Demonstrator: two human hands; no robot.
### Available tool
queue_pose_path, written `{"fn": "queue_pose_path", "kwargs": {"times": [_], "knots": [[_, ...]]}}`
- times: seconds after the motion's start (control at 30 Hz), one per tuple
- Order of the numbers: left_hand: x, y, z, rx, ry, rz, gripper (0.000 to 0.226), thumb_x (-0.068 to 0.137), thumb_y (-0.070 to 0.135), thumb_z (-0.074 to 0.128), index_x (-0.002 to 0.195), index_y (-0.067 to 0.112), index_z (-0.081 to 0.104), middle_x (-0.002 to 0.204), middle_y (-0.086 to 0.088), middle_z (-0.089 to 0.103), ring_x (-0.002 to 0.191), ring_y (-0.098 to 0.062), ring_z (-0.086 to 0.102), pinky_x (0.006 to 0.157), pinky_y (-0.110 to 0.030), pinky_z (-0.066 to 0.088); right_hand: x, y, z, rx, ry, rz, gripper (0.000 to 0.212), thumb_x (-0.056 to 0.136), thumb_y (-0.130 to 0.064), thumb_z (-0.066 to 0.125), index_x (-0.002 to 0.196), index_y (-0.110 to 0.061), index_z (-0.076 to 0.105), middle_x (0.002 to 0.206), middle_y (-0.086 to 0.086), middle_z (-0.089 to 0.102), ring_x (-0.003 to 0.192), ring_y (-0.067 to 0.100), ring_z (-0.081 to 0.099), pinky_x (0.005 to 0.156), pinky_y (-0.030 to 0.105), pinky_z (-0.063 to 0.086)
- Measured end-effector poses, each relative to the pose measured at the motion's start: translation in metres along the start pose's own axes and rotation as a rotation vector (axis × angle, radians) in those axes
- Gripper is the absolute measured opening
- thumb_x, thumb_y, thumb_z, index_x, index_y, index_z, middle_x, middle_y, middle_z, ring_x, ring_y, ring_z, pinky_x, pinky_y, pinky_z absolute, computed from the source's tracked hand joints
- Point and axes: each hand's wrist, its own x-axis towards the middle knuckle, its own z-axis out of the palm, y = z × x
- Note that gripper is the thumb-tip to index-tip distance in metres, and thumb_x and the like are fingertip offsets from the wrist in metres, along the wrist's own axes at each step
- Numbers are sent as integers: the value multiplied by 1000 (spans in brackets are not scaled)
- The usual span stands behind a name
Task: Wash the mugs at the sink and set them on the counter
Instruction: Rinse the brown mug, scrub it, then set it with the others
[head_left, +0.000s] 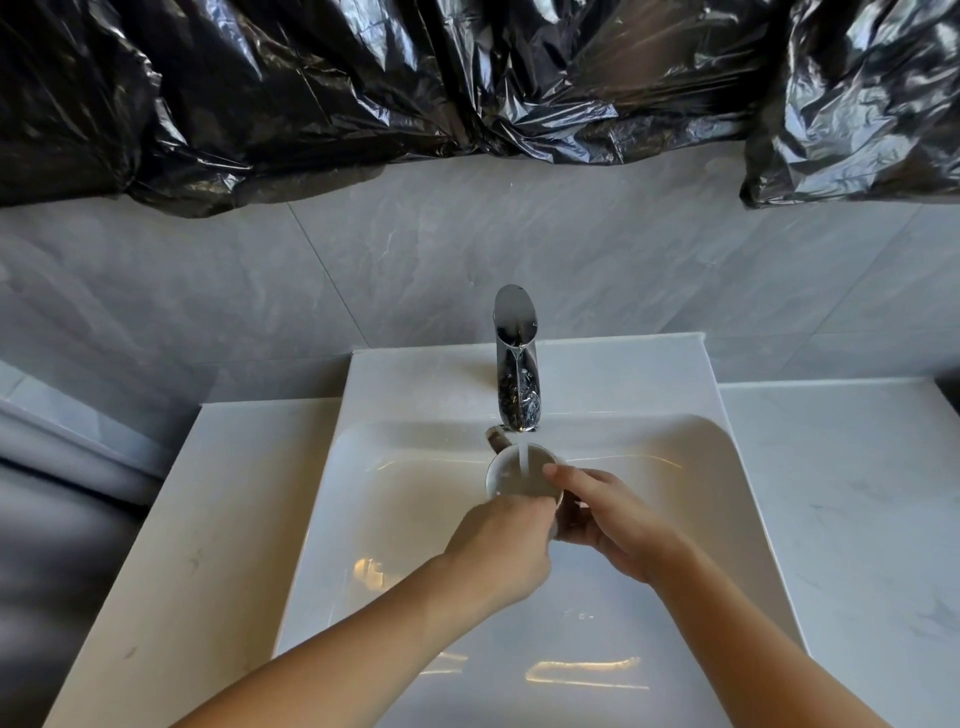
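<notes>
While tap water pours into it, left hand (501, 540) and right hand (613, 519) grip the mug (511, 475)

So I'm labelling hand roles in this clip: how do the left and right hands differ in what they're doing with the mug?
The left hand comes from the near side, its fingers curled over the near rim of the mug; the right hand wraps the mug's right side from lower down. The right thumb lies along the rim by the water stream; the left thumb is hidden. Both keep a grip on the mug, held over the sink.
</notes>
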Motion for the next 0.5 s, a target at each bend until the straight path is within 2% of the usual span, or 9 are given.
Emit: {"fn": "queue_pose_path", "kwargs": {"times": [0.1,0.2,0.27,0.37,0.5], "knots": [[-9,-10,-10,302,-22,148,20,91,6,48,108,15,54,107,-7,61,103,-26,52,66,-34,36,-3,-10,-8,-40,-17,76,34,88,-37,70,100,-6,76,84,12,58,79,23,55,81,46,60],[-11,-9,-15,397,-28,200,22,90,6,50,111,13,55,109,-6,63,107,-25,51,67,-34,35,0,-16,-9,-105,-27,82,37,95,-37,62,109,-5,73,86,8,66,79,20,60,86,48,59],[-7,-3,-14,306,-42,114,19,90,8,49,107,12,55,107,-9,63,104,-28,54,67,-34,36,3,-15,-4,-96,-15,49,37,94,-37,62,109,-5,74,86,9,63,78,19,57,86,49,59],[-3,7,-10,40,-37,-49,11,95,14,46,103,14,54,105,-11,63,97,-31,58,67,-32,37,7,-12,4,-84,-11,6,44,87,-44,70,109,-6,74,90,11,55,81,21,48,83,42,59],[-16,7,-7,-151,24,-43,5,98,17,43,100,21,45,99,-1,57,84,-22,51,66,-30,38,8,-4,4,-11,2,-2,45,85,-45,72,106,-5,75,91,12,55,81,22,48,75,36,57]]}}
